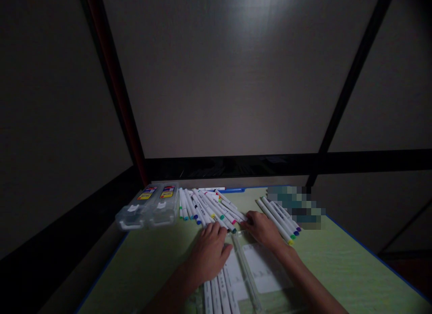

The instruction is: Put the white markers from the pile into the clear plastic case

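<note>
Pale-green tabletop (135,270) bears stiff-looking white plastic markers (204,204), best pinched mid-barrel, your left hand (209,253) and right hand (265,229) curled at them, grip unclear.

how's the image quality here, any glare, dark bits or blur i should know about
Head view: dim overall, corners nearly black; soft glare high on the back panel; wide-angle stretch toward the edges; a blocky pixelated patch hides whatever lies right of the loose markers; fine print on the markers too small to read; both hands, left and right, distinct in outline.
</note>
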Demonstrator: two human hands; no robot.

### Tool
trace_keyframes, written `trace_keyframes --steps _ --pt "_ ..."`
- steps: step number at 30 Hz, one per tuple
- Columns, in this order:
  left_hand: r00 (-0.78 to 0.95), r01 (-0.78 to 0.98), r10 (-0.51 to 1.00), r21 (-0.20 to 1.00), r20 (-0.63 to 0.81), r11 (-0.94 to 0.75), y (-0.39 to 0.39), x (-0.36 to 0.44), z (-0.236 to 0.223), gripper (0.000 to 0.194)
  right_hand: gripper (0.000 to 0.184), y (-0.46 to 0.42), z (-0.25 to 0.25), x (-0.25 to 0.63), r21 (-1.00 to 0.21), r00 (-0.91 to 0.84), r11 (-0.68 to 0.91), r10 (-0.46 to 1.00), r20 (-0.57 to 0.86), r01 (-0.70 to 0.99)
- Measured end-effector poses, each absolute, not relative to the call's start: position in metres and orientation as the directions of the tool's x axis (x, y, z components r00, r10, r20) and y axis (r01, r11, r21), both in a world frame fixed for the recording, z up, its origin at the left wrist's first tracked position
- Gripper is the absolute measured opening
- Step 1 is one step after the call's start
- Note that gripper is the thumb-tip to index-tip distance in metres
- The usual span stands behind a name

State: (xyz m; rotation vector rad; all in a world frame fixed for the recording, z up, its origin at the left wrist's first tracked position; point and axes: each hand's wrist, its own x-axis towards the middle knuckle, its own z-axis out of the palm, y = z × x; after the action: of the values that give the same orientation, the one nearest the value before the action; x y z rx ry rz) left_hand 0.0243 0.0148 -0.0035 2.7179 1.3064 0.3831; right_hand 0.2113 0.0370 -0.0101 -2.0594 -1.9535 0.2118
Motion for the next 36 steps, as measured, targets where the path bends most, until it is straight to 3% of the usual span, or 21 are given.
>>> trace_keyframes --steps 16,25,36 --pt "0.619 0.743 0.766 0.186 0.175 -0.643 0.014 0.024 -0.003 0.021 0.029 0.017 0.007 0.210 -0.214 0.070 -0.029 0.980 0.184 0.976" --pt "0.627 0.737 0.761 0.192 0.167 -0.648 0.015 0.025 -0.004 0.020 0.028 0.003 0.002 0.226 -0.265 0.056 0.026 0.954 0.295 0.964" --pt "0.602 0.750 0.779 0.210 0.174 -0.627 0.014 0.025 -0.003 0.020 0.027 -0.015 0.008 0.222 -0.273 0.031 0.024 0.980 0.197 0.962"
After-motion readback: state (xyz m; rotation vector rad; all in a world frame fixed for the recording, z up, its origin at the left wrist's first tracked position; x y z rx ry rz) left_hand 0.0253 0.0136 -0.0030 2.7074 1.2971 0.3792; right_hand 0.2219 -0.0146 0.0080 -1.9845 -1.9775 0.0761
